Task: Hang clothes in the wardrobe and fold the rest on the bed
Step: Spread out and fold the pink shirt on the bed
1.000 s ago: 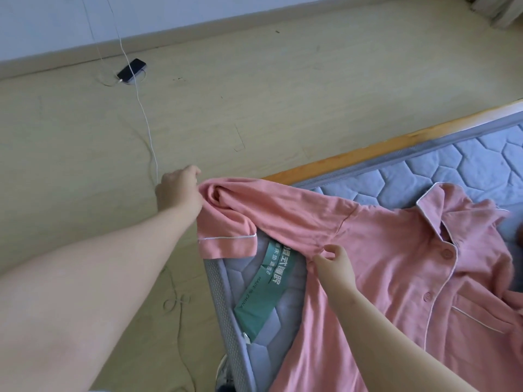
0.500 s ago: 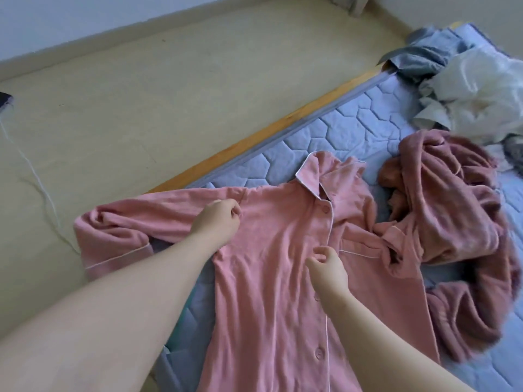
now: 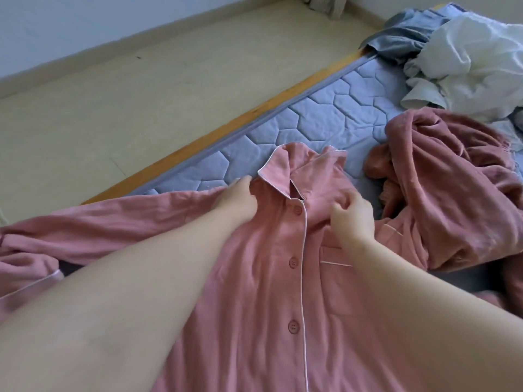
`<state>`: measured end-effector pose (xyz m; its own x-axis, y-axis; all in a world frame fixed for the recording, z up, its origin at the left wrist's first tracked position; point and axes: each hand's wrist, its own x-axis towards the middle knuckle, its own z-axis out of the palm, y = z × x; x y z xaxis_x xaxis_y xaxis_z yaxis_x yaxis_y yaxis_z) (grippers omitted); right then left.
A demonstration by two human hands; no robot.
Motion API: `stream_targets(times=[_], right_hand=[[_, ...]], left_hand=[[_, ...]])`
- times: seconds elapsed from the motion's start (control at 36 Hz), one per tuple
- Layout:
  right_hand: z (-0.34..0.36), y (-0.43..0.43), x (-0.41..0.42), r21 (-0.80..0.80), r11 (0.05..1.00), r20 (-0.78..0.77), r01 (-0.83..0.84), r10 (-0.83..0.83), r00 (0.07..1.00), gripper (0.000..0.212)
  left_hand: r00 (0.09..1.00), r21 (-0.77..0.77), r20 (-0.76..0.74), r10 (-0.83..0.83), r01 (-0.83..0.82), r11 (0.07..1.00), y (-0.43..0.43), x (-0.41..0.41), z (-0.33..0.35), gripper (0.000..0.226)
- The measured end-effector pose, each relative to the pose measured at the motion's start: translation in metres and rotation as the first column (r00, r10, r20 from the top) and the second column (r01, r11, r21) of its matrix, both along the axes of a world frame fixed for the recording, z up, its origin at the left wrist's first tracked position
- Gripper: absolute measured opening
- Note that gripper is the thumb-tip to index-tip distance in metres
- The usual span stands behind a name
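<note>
Pink button-front pyjama shirt with white piping [image 3: 268, 292] lies face up on the blue-grey quilted mattress [image 3: 325, 114], long axis near to far, collar pointing away. Left hand [image 3: 237, 200] grips shoulder cloth beside the collar. Right hand [image 3: 353, 217] pinches chest fabric. Farther right lies a crumpled dusty-pink garment [image 3: 452, 188].

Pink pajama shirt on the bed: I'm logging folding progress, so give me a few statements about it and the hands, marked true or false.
1. The pink pajama shirt lies buttoned side up on the mattress. True.
2. The left hand holds it at the shoulder beside the collar. True.
3. The right hand holds a hanger. False: it pinches the shirt's fabric below the collar.
4. The white garment lies on the floor. False: it is piled on the mattress, at its far end.
</note>
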<state>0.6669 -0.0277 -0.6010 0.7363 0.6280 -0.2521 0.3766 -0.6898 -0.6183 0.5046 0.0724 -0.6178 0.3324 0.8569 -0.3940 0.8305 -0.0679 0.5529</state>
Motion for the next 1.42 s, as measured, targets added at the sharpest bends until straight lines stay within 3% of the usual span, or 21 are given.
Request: stream_targets(times=[0.08,0.17,0.25,0.33,0.42,0.53,0.58,0.64,0.69,0.75,0.81,0.89,1.03,1.19,1.33,1.42], right_hand=[[-0.012,0.021,0.010,-0.006,1.000,-0.058,-0.016,0.016,0.998,0.057],[-0.021,0.032,0.012,-0.033,0.999,-0.135,0.021,-0.026,0.991,0.068],[-0.027,0.032,0.013,-0.103,0.994,-0.145,0.019,-0.034,0.989,0.065],[-0.031,0.028,0.016,-0.152,0.988,-0.132,0.004,-0.024,0.991,0.050],[-0.025,0.028,0.016,-0.038,0.999,-0.076,0.018,-0.021,0.997,0.032],[-0.012,0.039,-0.002,0.236,0.970,-0.097,-0.053,0.077,0.992,0.006],[-0.009,0.047,-0.013,0.326,0.944,-0.123,-0.048,0.092,0.988,0.009],[-0.005,0.056,-0.019,0.343,0.938,-0.159,-0.054,0.115,0.981,0.017],[-0.002,0.059,-0.022,0.249,0.955,-0.169,-0.164,0.210,0.963,0.025],[-0.003,0.056,-0.022,0.049,0.960,-0.126,-0.274,0.278,0.952,0.043],[-0.003,0.047,-0.021,-0.111,0.946,-0.083,-0.306,0.298,0.951,0.054],[0.004,0.024,-0.016,-0.250,0.936,0.024,-0.249,0.263,0.965,0.051],[0.018,-0.028,0.014,-0.408,0.910,0.238,-0.076,0.186,0.953,0.038],[0.034,-0.067,0.057,-0.252,0.968,0.243,0.010,0.053,0.969,0.049],[0.058,-0.081,0.085,-0.040,0.992,0.281,0.116,-0.100,0.954,0.061],[0.060,-0.092,0.108,-0.168,0.957,0.208,0.236,-0.200,0.958,0.072]], left_hand=[[0.998,-0.041,0.001,0.060,-0.060,0.997,0.007,0.005,-0.016,0.052],[0.995,-0.077,0.033,0.097,-0.094,0.993,0.010,0.007,-0.025,0.046],[0.997,-0.081,0.014,0.081,-0.080,0.994,0.010,0.005,-0.028,0.040],[0.991,-0.098,0.093,0.101,-0.092,0.991,0.012,0.001,-0.027,0.013],[0.962,-0.074,0.213,0.169,-0.156,0.985,0.014,-0.008,-0.020,0.013],[0.857,0.037,0.364,0.365,-0.405,0.914,0.012,-0.028,0.002,0.012],[0.799,0.077,0.391,0.458,-0.524,0.848,0.009,-0.041,0.010,0.007],[0.798,0.101,0.338,0.500,-0.559,0.823,0.007,-0.051,0.015,0.011],[0.854,0.024,0.177,0.488,-0.500,0.866,0.006,-0.054,0.015,0.035],[0.904,-0.088,0.051,0.425,-0.420,0.903,0.000,-0.049,0.016,0.062],[0.951,-0.057,-0.034,0.306,-0.308,0.950,-0.008,-0.040,0.019,0.075],[0.973,0.089,-0.216,0.083,-0.065,0.994,-0.029,-0.026,0.023,0.073],[0.918,0.200,-0.391,-0.059,0.148,0.969,-0.067,-0.010,0.023,0.067],[0.917,0.089,-0.282,-0.282,0.318,0.944,-0.097,0.019,0.016,0.050],[0.909,-0.023,-0.246,-0.336,0.341,0.940,-0.116,0.048,0.009,0.055],[0.926,0.034,-0.242,-0.288,0.305,0.952,-0.125,0.063,0.010,0.053]])
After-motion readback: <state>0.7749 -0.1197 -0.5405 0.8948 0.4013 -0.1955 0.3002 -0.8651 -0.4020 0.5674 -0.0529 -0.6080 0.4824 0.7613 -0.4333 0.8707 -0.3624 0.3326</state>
